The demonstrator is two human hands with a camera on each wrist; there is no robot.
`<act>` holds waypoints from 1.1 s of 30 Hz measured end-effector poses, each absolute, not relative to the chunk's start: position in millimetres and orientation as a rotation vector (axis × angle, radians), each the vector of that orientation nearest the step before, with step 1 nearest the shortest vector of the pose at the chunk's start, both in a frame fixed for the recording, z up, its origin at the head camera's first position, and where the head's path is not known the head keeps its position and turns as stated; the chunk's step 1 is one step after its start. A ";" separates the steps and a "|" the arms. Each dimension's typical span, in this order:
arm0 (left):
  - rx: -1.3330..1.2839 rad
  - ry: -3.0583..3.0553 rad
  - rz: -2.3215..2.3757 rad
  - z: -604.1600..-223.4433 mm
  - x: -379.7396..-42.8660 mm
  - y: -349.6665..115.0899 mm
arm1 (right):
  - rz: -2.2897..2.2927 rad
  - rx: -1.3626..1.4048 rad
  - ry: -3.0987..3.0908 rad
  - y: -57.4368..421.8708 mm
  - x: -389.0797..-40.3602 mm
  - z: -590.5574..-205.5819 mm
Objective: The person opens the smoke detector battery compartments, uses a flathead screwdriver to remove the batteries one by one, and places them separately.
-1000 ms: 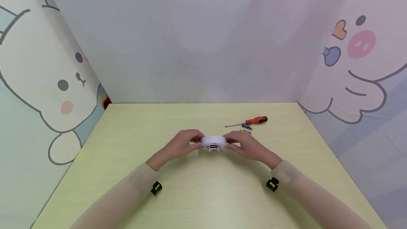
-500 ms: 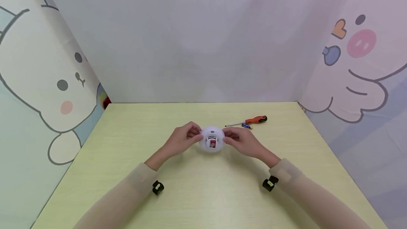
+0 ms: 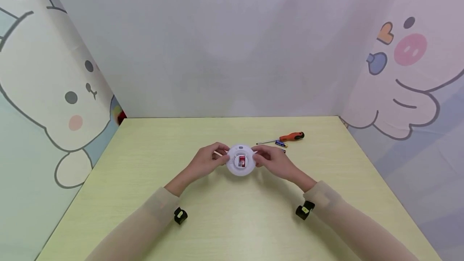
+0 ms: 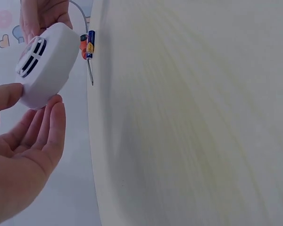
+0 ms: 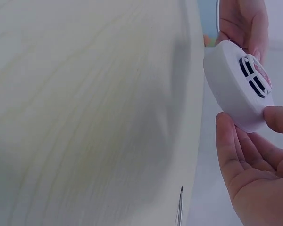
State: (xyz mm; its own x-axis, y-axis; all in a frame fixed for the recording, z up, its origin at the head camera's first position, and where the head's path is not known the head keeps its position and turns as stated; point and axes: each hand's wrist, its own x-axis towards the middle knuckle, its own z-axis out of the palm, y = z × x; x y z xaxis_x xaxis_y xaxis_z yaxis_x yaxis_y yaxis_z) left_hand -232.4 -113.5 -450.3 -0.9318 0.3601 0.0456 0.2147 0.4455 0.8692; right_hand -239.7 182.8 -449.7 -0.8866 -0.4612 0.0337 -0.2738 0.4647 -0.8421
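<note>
Between my two hands is a round white smoke detector [image 3: 232, 169], its vented face with a red label turned toward the head camera. The left hand [image 3: 207, 160] pinches its left edge, thumb on the face side and fingers behind. On the opposite edge, the right hand [image 3: 277, 161] pinches it the same way. Both wrist views show the detector [image 4: 52, 66] tilted and held above the table, with black slots around its raised centre. In the right wrist view, the right thumb and fingertips press the near rim of the detector [image 5: 221, 77].
Behind the right hand, a screwdriver [image 3: 290, 137] with an orange and black handle lies on the pale yellow table [image 3: 163, 132]. Blue batteries [image 3: 281, 144] lie beside it, one partly hidden by the hand. A pale curtain [image 3: 232, 51] with cartoon animals surrounds the table.
The detector has tipped up, so its face, first seen edge-on, now points toward the head camera. Both hands turned with it, keeping their grip, and shifted slightly.
</note>
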 end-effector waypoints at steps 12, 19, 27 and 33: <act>0.258 2.359 1.625 -451.4 -231.4 -108.8 | -1.442 -0.522 2.450 173.1 -237.5 -451.3; 0.239 2.391 1.559 -457.6 -232.3 -110.2 | -1.427 -0.410 2.417 171.1 -237.3 -454.4; 0.205 2.352 1.562 -459.9 -231.6 -108.1 | -1.413 -0.378 2.402 170.5 -238.0 -456.9; 0.153 2.328 1.548 -460.1 -230.9 -106.5 | -1.369 -0.407 2.401 171.8 -242.2 -461.4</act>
